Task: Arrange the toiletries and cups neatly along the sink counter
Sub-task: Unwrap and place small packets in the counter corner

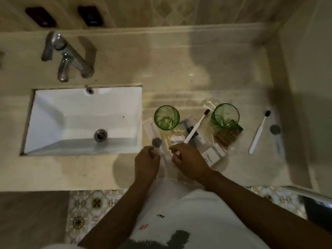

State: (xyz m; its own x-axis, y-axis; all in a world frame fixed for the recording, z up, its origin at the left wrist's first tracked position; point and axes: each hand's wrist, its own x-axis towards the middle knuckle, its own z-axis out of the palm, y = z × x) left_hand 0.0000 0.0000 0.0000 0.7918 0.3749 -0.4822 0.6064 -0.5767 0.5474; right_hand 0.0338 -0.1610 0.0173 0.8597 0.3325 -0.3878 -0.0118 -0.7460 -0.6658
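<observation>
Two green glass cups stand on the beige counter: the left cup (166,117) beside the sink, the right cup (225,115) further right. My right hand (188,161) is shut on the handle of a white toothbrush (196,128) whose dark bristles point up toward the right cup. My left hand (147,163) pinches a small clear toothpaste tube with a grey round cap (156,142). Clear wrappers, cotton swabs and a small white box (213,155) lie between the cups. A brown comb (227,136) in plastic lies under the right cup.
A white rectangular sink (53,121) with a chrome faucet (66,56) fills the left. A second white toothbrush (258,133) and another grey-capped tube (275,135) lie at the right, near the side wall. Patterned floor tiles show below the counter's front edge.
</observation>
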